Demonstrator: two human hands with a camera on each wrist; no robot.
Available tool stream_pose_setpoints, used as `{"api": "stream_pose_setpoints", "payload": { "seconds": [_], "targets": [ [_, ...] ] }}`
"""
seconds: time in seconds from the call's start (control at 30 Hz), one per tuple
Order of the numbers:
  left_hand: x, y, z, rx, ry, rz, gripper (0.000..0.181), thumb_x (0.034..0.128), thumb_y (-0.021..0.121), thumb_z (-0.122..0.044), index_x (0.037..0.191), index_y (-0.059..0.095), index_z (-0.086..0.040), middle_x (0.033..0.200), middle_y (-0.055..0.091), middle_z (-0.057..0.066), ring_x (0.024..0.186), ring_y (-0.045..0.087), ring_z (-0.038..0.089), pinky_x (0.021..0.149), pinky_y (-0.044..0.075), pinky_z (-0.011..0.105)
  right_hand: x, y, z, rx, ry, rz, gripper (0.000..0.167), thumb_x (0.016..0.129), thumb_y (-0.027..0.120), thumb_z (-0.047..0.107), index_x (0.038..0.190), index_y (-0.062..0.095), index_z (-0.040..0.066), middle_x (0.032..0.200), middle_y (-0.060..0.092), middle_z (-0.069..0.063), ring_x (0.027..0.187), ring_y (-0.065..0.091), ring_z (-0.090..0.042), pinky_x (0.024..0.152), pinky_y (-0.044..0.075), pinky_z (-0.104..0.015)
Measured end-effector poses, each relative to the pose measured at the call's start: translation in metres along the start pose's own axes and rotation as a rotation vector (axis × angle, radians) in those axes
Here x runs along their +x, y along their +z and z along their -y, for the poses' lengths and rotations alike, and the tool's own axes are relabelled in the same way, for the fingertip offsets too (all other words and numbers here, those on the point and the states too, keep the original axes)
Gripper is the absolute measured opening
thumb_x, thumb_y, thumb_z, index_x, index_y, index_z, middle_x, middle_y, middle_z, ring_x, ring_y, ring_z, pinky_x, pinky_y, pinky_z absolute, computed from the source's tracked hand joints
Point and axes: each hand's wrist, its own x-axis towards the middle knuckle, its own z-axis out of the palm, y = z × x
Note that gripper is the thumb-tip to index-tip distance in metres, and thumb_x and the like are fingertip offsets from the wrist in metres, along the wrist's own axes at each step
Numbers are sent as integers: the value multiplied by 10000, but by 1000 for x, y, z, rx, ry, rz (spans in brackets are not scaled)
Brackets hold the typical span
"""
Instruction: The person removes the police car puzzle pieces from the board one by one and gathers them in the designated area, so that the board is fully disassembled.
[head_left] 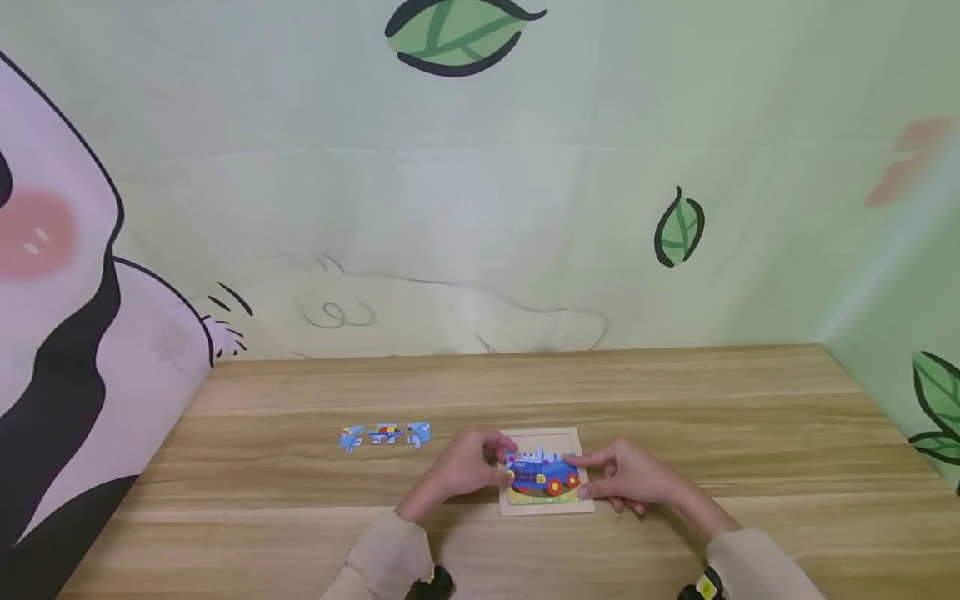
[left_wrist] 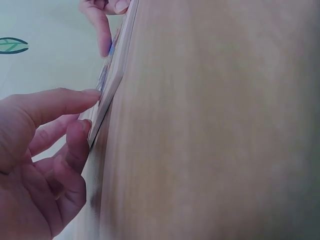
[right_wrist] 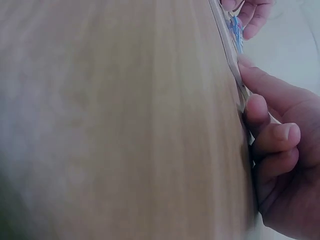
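Note:
A wooden jigsaw puzzle (head_left: 541,474) with a blue train picture lies in a light wooden tray (head_left: 555,438) on the table. My left hand (head_left: 474,463) grips the picture's left side between thumb and forefinger. At the right side, my right hand (head_left: 628,474) holds it, forefinger by the upper corner and thumb lower down. In the left wrist view, the left thumb (left_wrist: 75,102) rests on the puzzle's edge. The right wrist view shows blue pieces (right_wrist: 236,31) near the left fingers. Bare wood shows in the tray's upper part. Fingers partly hide both ends of the picture.
Several loose blue puzzle pieces (head_left: 387,433) lie in a row on the table, left of the tray. The wood-grain table (head_left: 675,392) meets a pale green wall cloth (head_left: 480,208) printed with leaves and a large cartoon animal at left.

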Motion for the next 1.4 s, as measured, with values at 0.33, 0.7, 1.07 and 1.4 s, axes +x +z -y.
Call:
{"api": "stream_pose_setpoints", "payload": {
  "seconds": [0.33,0.7,1.07,1.4],
  "targets": [
    [-5,-5,-4,36,-4,-24,274,690,753,-90,951,675,-63,786,603,-32,732,541,107,657,443,233,1,-1,-1,-4,10,3,518,789,697,272,1248,545,89,418,445,13,302,353,-28,309,327,-184],
    [-39,-48,23,-107,-52,-67,313,701,744,-96,1006,680,-72,856,615,19,650,547,114,551,450,232,3,-1,1,0,21,-6,517,773,710,291,1239,562,120,428,439,20,312,346,-29,318,324,-179],
    [-85,-101,55,-152,-123,-142,387,715,737,-108,1070,641,12,917,618,104,638,507,121,565,408,215,3,0,2,23,37,-33,529,768,715,283,1248,558,124,477,471,14,342,356,-39,334,326,-170],
    [-116,-130,87,-136,-217,-149,451,739,724,-121,1133,588,52,967,609,135,666,542,141,546,450,233,1,2,2,49,17,-36,535,787,702,252,1260,534,66,460,448,11,329,337,-27,323,310,-171]
  ]
}}
